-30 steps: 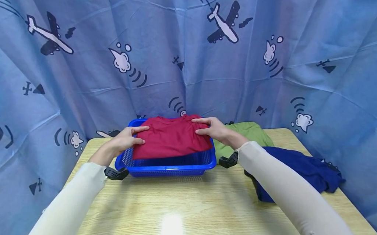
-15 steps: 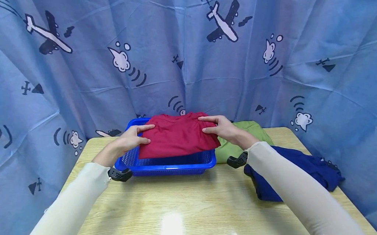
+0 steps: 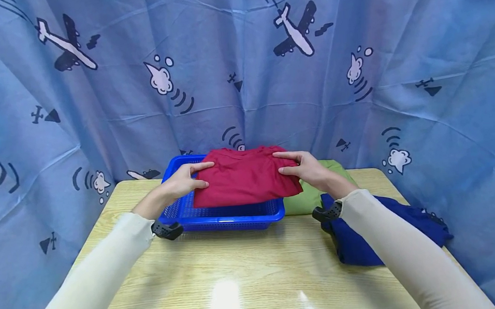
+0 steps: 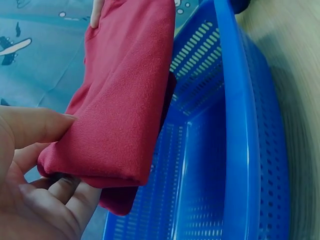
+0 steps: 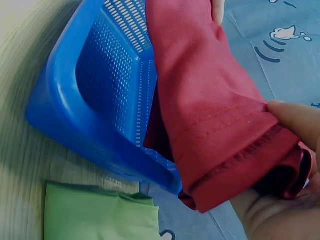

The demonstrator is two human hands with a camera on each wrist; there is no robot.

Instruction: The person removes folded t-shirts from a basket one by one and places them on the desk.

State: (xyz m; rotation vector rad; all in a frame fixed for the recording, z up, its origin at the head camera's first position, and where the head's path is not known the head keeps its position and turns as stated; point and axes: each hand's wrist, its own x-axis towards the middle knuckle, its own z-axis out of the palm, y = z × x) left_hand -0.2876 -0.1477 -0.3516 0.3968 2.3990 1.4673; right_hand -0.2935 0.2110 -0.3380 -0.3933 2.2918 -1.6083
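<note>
A folded red garment (image 3: 245,176) is held up over a blue plastic basket (image 3: 231,220), covering much of its back and right side. At its left end my left hand (image 3: 184,181) pinches the cloth; in the left wrist view the thumb (image 4: 42,122) lies on top and the other fingers curl underneath. My right hand (image 3: 307,169) grips the opposite end, where the right wrist view shows a stitched hem (image 5: 240,155) and fingers below the fold. The basket has perforated walls, and the part of its inside that shows is bare blue plastic.
Right of the basket lies a folded green cloth (image 3: 305,201), partly behind my right hand. A dark blue garment (image 3: 359,245) lies at the table's right edge, under my right forearm. A patterned blue curtain (image 3: 241,77) hangs behind the wooden table (image 3: 239,271).
Both hands have moved to the right with the red garment, so more of the basket's left side shows. The garment's right end now overlaps the green cloth. The basket has stayed put.
</note>
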